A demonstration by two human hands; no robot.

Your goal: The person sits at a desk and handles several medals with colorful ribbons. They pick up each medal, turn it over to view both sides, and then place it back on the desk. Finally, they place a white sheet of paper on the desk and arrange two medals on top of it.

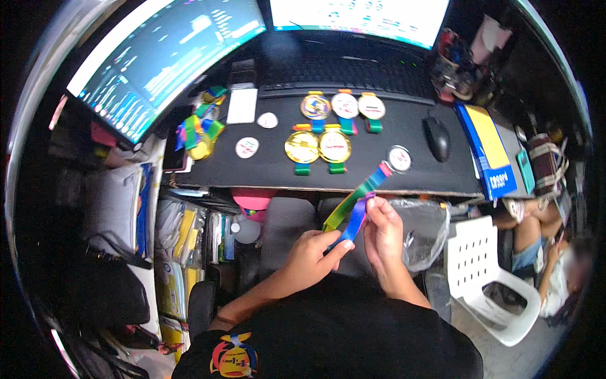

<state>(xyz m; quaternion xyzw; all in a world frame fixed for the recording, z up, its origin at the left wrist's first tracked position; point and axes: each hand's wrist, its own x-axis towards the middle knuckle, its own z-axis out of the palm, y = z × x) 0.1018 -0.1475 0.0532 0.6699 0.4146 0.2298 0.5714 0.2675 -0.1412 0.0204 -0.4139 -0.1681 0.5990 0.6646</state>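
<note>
My left hand (312,256) grips a rainbow-coloured ribbon (347,201) in front of my body. Higher up, the fingers of my right hand (384,227) pinch a blue and purple stretch of the same ribbon. Its pink end runs up to a silver-rimmed medal (399,159) with a white face, lying near the desk's front edge. Beyond my hands, two gold medals (301,147) lie side by side with folded ribbons under them. Behind these is a row of three more medals (345,105). Two loose white discs (247,148) lie to the left.
A pile of ribboned medals (200,137) is at the desk's left. A keyboard (341,71) and two monitors stand behind; a mouse (436,138) and blue record book (487,151) are at right. A white plastic chair (473,256) and a seated person (554,265) are beyond.
</note>
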